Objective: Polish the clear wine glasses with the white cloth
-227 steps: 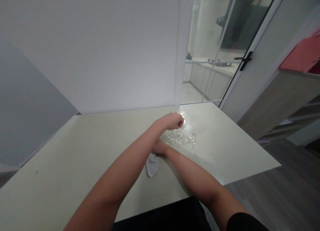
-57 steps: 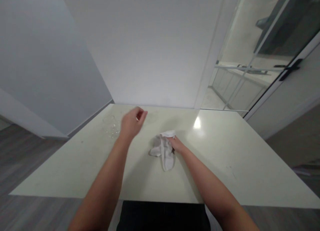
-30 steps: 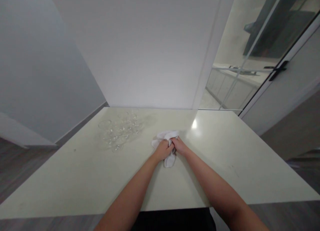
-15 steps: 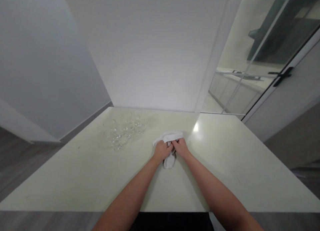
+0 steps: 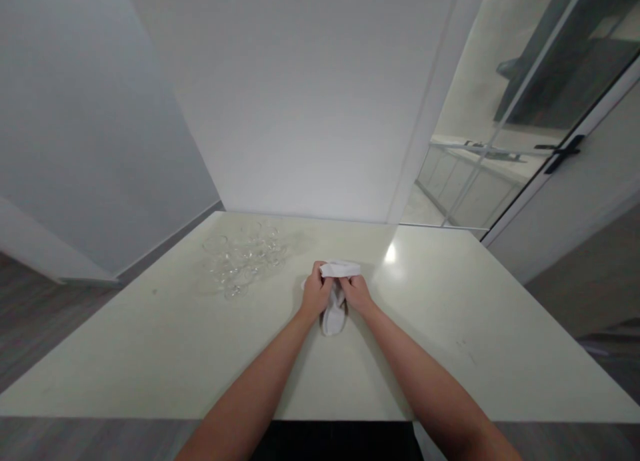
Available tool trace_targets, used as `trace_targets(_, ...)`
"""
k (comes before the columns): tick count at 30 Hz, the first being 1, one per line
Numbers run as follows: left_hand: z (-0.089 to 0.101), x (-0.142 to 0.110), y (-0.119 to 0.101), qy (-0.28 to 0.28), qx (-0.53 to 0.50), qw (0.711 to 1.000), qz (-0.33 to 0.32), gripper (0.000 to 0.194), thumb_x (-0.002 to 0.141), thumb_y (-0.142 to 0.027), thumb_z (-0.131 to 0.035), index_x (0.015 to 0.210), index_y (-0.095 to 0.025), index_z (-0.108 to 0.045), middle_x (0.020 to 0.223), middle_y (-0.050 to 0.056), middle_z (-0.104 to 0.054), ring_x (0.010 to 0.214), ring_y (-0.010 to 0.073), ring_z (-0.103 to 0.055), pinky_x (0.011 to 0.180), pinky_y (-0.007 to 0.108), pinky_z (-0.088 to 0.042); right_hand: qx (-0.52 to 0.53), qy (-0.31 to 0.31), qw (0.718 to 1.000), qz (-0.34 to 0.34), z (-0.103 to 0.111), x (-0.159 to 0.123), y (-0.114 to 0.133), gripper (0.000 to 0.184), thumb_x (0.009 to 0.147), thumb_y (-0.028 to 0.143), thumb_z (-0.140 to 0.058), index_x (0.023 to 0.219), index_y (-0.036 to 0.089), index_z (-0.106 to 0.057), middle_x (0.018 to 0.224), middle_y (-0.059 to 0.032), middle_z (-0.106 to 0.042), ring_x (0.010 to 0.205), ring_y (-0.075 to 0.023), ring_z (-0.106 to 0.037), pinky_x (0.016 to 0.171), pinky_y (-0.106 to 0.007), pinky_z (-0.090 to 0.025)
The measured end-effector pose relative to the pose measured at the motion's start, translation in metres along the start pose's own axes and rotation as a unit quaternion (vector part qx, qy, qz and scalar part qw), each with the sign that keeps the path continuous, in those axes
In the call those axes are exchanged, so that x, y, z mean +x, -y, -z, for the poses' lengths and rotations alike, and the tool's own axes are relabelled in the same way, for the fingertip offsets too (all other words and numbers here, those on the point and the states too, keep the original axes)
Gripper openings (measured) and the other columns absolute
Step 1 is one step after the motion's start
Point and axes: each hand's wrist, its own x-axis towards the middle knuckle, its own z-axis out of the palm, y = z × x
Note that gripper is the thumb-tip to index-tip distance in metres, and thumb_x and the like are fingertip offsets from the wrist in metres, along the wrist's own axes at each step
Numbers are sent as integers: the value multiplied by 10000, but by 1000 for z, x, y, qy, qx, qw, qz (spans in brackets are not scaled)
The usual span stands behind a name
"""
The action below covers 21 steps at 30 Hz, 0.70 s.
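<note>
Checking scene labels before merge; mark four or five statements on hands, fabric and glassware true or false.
1. The left hand and right hand both hold the white fabric. True.
2. The clear glassware is right of both hands. False: it is on their left.
3. The glassware is on the tabletop. True.
4. The fabric covers the glassware. False: they are apart.
5. The door handle is black. True.

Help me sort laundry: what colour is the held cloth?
The cloth is white, slightly greyish in shadow; the head view shows it best.
</note>
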Motion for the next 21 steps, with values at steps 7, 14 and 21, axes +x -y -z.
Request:
trace_targets(7, 1, 0, -1, 22, -9, 999, -26, 193, 903, -353, -444, 971, -202, -543, 832, 7, -631, 741, 144, -580, 692, 242, -435, 3, -7, 1000, 12, 1, -2, 4, 309, 897, 380, -482, 1077, 241, -691, 1139, -58, -688, 1144, -234, -595, 997, -385, -439)
trace_targets(14, 0, 0, -1, 1, -17, 1000, -16, 251, 872, -350, -497, 1080, -210, -484, 814, -13, -594, 672, 124, -547, 630, 223, -409, -19, 7, 1000, -1, 0, -2, 1, 317, 879, 343, -463, 1081, 225, -677, 1099, -57, -693, 1058, -234, -618, 948, -393, -462)
trace_targets(21, 1, -8, -1, -11, 0, 999, -50, 267, 941, -388, -366, 1013, -200, -542, 727, -9, -571, 675, 134, -548, 646, 235, -421, 123, -65, 986, -88, 0, 2, 2, 366, 835, 474, -495, 1017, 189, -635, 1044, -75, -685, 1007, -215, -608, 906, -334, -471)
